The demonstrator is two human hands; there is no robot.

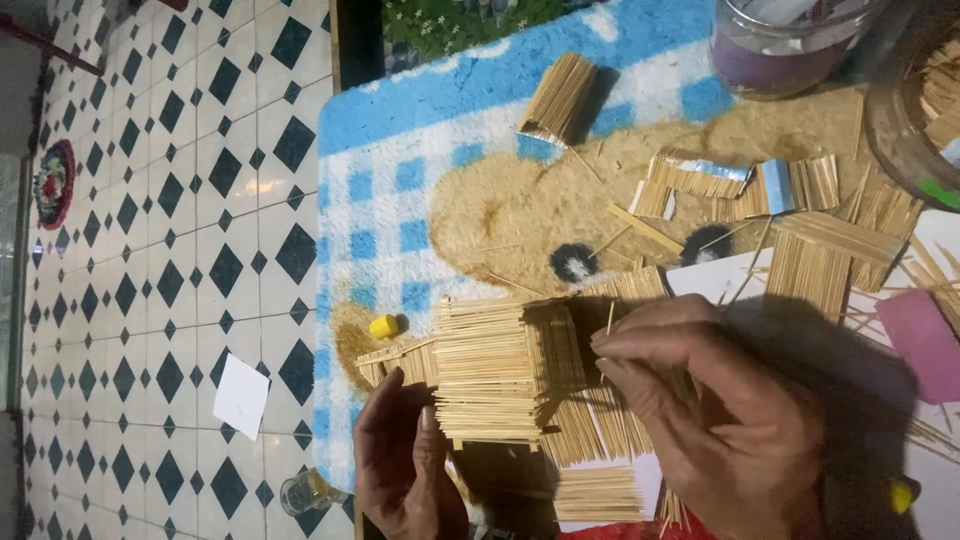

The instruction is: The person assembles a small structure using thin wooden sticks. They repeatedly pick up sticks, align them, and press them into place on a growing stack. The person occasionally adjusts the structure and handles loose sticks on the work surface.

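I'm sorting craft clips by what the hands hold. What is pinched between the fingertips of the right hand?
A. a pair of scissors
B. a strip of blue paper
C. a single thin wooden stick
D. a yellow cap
C: the right hand pinches one thin wooden stick upright at its fingertips, just beside the stick model that the left hand steadies; the yellow cap lies apart on the mat.

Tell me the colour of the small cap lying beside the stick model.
Yellow. The small cap shows best in the head view, on the rug.
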